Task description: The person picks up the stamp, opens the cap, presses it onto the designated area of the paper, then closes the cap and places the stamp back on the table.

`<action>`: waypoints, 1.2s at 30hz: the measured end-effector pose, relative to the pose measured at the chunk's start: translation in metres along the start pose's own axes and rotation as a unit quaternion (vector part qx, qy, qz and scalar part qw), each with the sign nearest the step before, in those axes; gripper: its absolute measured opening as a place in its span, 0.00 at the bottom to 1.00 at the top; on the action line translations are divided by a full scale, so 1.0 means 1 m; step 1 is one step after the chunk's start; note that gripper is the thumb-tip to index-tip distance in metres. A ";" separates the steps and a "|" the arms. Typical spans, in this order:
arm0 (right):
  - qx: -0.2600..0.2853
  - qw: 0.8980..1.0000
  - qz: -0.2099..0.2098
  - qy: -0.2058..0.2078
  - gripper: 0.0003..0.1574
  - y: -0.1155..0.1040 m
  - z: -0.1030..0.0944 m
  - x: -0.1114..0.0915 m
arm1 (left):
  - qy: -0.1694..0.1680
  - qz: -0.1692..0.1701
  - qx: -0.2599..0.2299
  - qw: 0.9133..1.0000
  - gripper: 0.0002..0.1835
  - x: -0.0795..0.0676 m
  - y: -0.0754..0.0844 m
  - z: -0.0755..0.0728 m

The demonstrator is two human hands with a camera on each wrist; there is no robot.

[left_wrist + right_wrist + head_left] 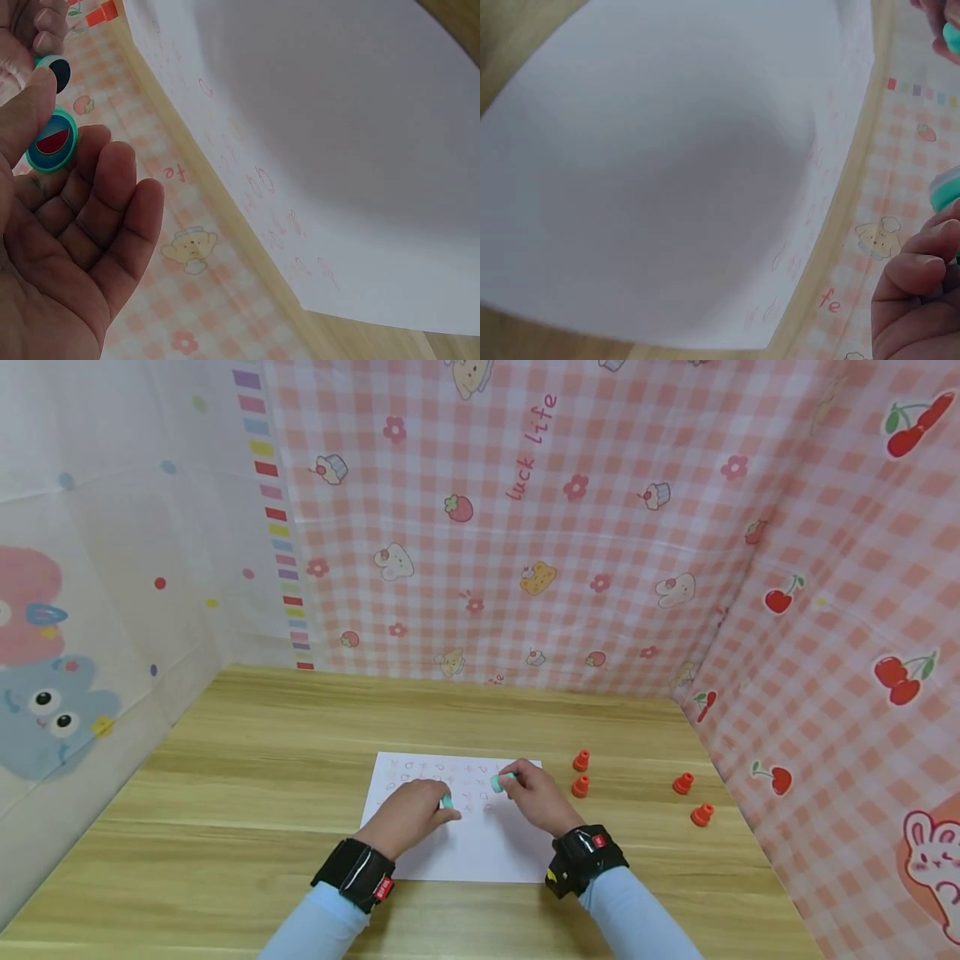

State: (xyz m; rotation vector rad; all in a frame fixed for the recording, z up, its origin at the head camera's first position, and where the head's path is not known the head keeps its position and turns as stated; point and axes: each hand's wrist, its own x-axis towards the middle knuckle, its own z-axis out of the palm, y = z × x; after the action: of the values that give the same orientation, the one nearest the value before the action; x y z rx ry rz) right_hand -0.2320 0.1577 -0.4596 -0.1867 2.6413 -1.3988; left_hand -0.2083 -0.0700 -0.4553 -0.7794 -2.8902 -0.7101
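Observation:
My left hand (411, 814) pinches a small teal stamp piece (52, 142), whose round face bears a watermelon picture, between thumb and fingers. Opposite it, my right hand (540, 797) holds another teal piece (497, 783); its end looks dark in the left wrist view, and a whitish rim shows in the right wrist view. The two pieces are apart. Both hands are over a white sheet of paper (487, 852) carrying rows of small faint red and dark marks on its far part. My left hand covers some of those marks.
Several red stamps stand right of the paper: a near pair, one red stamp (581, 761) behind another red stamp (581, 787), and farther right a red stamp (683, 783) and a red stamp (702, 815). Patterned cloth (480, 543) walls the wooden table (225, 827).

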 end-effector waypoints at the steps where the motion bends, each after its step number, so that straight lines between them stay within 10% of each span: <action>1: -0.009 1.000 0.004 0.005 0.10 0.001 -0.001 0.000 | 0.000 -0.002 0.002 1.000 0.11 0.000 0.000 0.000; 8: -0.117 0.993 -0.029 0.014 0.07 0.007 -0.001 0.002 | 0.006 -0.001 0.015 1.000 0.12 -0.001 -0.001 0.001; 18: -0.291 0.950 -0.111 -0.019 0.08 0.014 0.006 0.003 | 0.007 -0.004 0.024 1.000 0.12 -0.002 0.000 0.000; 36: -0.391 0.907 -0.147 -0.045 0.10 0.019 0.015 0.008 | 0.005 -0.001 0.034 0.999 0.14 -0.003 -0.001 0.000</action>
State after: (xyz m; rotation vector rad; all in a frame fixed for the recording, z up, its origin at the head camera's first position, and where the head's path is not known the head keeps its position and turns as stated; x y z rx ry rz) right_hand -0.2374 0.1545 -0.4839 -0.7339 3.0159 -0.2700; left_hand -0.2060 -0.0726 -0.4563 -0.7629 -2.8891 -0.6109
